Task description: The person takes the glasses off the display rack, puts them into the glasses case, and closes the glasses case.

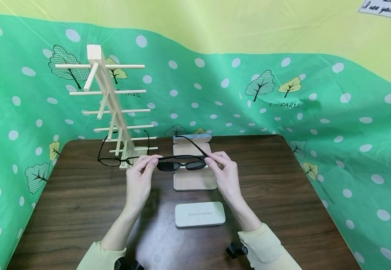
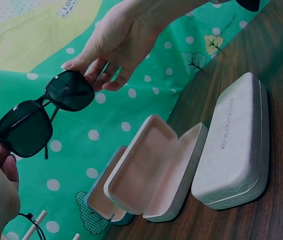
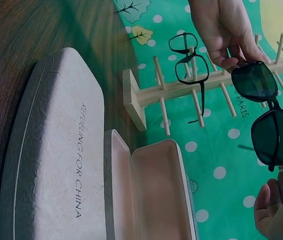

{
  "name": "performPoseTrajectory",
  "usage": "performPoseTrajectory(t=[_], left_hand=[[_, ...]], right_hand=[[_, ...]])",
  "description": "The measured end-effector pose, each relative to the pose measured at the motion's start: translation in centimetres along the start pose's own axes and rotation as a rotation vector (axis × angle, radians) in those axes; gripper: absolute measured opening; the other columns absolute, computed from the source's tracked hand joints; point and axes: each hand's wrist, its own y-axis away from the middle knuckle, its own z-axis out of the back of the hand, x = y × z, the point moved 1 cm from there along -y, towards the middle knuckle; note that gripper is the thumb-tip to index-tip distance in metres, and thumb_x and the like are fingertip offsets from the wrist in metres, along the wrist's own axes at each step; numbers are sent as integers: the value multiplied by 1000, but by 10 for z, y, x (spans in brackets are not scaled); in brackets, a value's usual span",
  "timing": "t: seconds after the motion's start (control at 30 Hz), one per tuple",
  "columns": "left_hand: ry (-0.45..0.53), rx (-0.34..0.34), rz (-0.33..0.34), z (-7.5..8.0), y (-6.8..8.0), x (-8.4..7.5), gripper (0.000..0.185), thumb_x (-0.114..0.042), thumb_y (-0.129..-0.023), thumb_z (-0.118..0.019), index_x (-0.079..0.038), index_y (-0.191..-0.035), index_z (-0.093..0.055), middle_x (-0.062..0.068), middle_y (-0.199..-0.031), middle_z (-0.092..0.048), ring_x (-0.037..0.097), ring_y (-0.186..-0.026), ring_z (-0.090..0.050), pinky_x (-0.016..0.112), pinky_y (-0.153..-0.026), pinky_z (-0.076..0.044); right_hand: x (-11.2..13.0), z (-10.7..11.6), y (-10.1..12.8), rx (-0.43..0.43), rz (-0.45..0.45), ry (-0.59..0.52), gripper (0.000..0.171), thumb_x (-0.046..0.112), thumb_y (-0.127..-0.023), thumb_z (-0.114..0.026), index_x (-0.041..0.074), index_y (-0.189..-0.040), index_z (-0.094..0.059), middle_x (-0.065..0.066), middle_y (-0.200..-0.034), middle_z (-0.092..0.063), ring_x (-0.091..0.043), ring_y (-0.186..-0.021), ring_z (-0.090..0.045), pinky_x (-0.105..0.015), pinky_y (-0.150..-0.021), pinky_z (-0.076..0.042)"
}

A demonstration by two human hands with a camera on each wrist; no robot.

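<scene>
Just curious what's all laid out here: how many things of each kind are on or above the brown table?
Dark-lensed black sunglasses, held by both hands: 1
Clear-lensed black-framed glasses, on the rack: 1
Pale wooden peg rack: 1
Open beige glasses cases: 2
Closed grey-white glasses case: 1
Total: 6

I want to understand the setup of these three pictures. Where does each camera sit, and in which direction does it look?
Head: sits above, looks forward and down at the table; both hands and sleeves show, left hand, right hand.
Left wrist: sits low on the left side, looks across at the sunglasses; both hands show.
Right wrist: sits low on the right side, looks toward the wooden rack; both hands show.
Shared: all three show the sunglasses, open case and closed case.
</scene>
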Motion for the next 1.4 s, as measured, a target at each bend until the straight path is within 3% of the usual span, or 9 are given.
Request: performPoseTrajectory(t=[0.4,0.63,1.07,1.4], left_hand=[[3,21,52,2,0,1,17,-16,-100,-67,-8,-107,-81,15,-98,-72,5,-90,-56,15,-77,-43],[2,26,67,2,1,1,18,-17,-100,-66,-8,-107,-80,15,-99,-72,6,-87,-55,15,-75,-43],[32,37,81,1,1,0,18,-17,-100,-67,-6,-107,-80,9,-101,-73,5,-94,-61,14,-80,-47],[32,51,85,0,2,0,23,-19,-100,-67,-1,-110,-78,13,-102,-72,5,-93,-60,14,-80,-47]], right_hand=[[2,1,0,21,-1,-16,22,11,-95,-73,3,-114,-78,-10,-103,-69,-2,-77,-55,-15,-64,-41],[1,2,1,37,12,-24,18,13,-95,-74,6,-110,-80,-8,-100,-69,-4,-77,-55,-15,-62,-40],[-3,3,2,50,2,-52,18,12,-95,-73,3,-110,-80,-10,-103,-69,-5,-88,-59,-16,-69,-47],[-3,5,1,53,3,-65,17,11,-96,-73,3,-109,-80,-2,-100,-69,-5,-90,-60,-16,-71,-47]])
